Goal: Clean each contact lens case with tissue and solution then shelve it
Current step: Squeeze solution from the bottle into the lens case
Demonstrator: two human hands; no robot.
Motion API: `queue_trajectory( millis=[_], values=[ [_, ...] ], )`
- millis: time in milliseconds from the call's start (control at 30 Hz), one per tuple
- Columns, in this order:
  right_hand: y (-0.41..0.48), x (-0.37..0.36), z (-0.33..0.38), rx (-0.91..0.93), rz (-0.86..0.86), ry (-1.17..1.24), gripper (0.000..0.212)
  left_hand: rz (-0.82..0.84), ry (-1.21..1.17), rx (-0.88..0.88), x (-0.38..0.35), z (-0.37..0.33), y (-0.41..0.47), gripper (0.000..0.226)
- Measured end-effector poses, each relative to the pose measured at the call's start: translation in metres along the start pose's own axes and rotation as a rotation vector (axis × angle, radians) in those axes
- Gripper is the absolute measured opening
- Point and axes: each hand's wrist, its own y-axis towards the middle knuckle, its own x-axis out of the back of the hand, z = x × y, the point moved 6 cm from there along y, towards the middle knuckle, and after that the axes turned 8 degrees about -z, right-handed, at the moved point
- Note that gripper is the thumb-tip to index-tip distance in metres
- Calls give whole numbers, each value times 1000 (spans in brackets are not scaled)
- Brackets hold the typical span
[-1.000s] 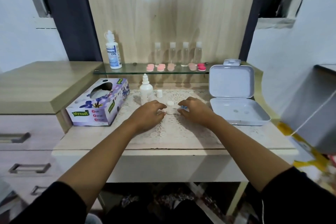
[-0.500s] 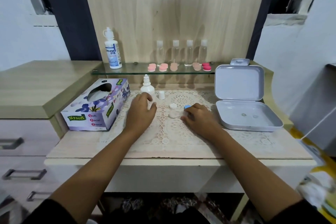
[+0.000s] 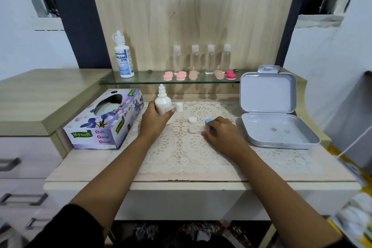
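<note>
Lens case [image 3: 193, 129], pale, white cap [image 3: 192, 120] off beside it; left hand [image 3: 154, 122] grips solution bottle [image 3: 163, 102], right hand [image 3: 221, 133] pinches case.

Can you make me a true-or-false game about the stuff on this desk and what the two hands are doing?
1. The left hand grips the small white dropper bottle. True.
2. The dropper bottle has its cap screwed on. False: the cap stands by itself on the lace doily, right beside the bottle.
3. The white box is closed. False: its lid stands open.
4. Four clear bottles stand in a row on the glass shelf. True.
5. The right hand holds a pink lens case. False: it holds a clear lens case down on the doily.
</note>
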Motion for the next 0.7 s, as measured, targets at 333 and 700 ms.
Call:
queue_trajectory(
  millis=[333,700],
  values=[
    [1,0,-1,-6,-25,40,29,15,256,-485,4,-21,-17,55],
    [0,1,-1,-10,-27,59,27,155,606,-687,3,-28,-18,54]
  ],
)
